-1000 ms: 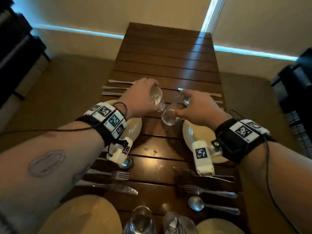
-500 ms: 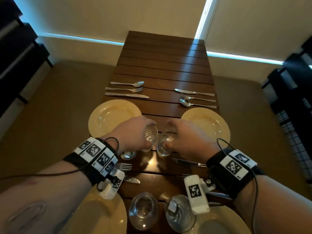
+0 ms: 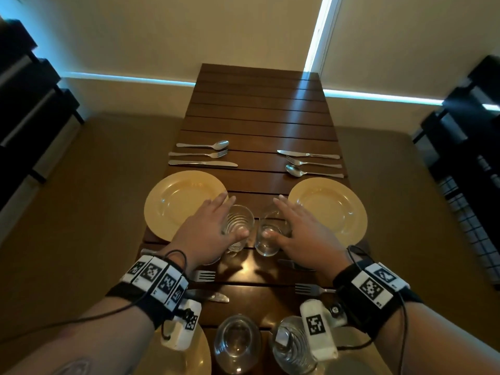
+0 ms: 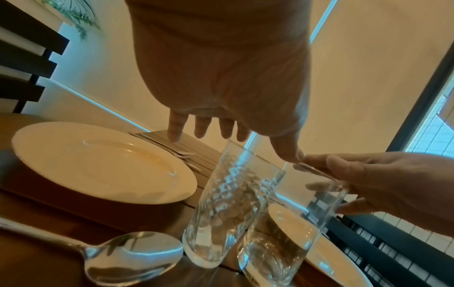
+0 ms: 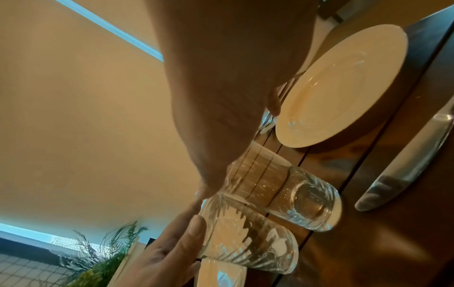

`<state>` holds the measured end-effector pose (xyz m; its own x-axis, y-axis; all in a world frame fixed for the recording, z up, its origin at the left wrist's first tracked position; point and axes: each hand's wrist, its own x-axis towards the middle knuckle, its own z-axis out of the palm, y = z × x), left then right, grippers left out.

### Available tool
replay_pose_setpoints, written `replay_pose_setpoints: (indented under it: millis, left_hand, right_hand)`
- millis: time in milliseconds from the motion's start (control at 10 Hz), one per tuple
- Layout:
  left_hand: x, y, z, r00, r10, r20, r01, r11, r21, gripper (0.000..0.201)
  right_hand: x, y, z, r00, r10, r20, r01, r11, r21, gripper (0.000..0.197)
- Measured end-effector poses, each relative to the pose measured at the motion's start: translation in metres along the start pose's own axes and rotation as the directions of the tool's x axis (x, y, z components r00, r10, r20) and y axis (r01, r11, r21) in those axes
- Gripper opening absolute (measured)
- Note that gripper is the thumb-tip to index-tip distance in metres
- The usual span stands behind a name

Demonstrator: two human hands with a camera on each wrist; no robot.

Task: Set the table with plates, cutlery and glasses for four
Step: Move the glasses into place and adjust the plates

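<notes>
The left hand (image 3: 207, 228) is spread, fingers straight, beside a ribbed glass (image 3: 238, 228), with only the thumb seen at its rim. The right hand (image 3: 299, 234) is likewise extended beside a second glass (image 3: 270, 236). Both glasses are stood upright on the table (image 3: 259, 117), close together between two yellow plates (image 3: 178, 201).

We see two clear ribbed glasses standing upright side by side between our hands: the left glass (image 3: 238, 228) by our left thumb, the right glass (image 3: 270, 235) by our right thumb. A yellow plate (image 3: 173, 204) lies just outside our left hand (image 3: 207, 234), another yellow plate (image 3: 338, 209) outside our right hand (image 3: 300, 236). Cutlery sets lie beyond our fingertips.
</notes>
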<state>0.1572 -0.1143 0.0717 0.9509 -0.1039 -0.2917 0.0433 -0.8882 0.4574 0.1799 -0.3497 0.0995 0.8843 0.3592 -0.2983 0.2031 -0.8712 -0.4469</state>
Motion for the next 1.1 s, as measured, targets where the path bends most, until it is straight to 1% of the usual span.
replay_pose_setpoints:
  millis: [100,200,400,500,900,1000,1100]
  left_hand:
    - [0.005,-0.002,0.006,1.000,0.013,0.024,-0.014,0.997,0.070,0.089]
    - [0.011,-0.004,0.007,1.000,0.005,0.020,-0.006,0.999,0.044,0.089]
    - [0.021,0.002,0.007,1.000,-0.015,0.021,0.015,1.000,0.018,0.089]
    - [0.022,0.003,0.006,1.000,-0.007,0.028,0.007,1.000,0.011,0.089]
    - [0.022,-0.001,0.008,0.999,0.022,0.041,-0.023,0.999,0.028,0.088]
    - [0.023,-0.002,0.010,0.999,0.026,0.039,-0.027,1.000,0.016,0.089]
    - [0.019,-0.007,0.007,1.000,0.027,0.014,-0.026,0.996,-0.081,0.094]
  right_hand:
    - [0.006,0.006,0.002,1.000,-0.021,0.013,0.022,0.997,-0.075,0.081]
    - [0.015,0.014,0.000,1.000,0.001,-0.003,-0.001,0.995,-0.102,0.084]
    - [0.021,0.018,-0.005,0.998,0.041,-0.057,-0.043,0.998,-0.036,0.083]
    - [0.018,0.017,-0.005,0.996,0.052,-0.068,-0.053,0.998,-0.015,0.083]
    - [0.012,0.009,-0.012,0.996,0.090,-0.027,-0.091,0.995,-0.035,0.082]
    - [0.013,0.009,-0.011,0.996,0.084,-0.017,-0.085,0.996,-0.009,0.085]
    - [0.011,0.012,-0.013,0.996,0.091,-0.016,-0.089,0.994,0.068,0.094]
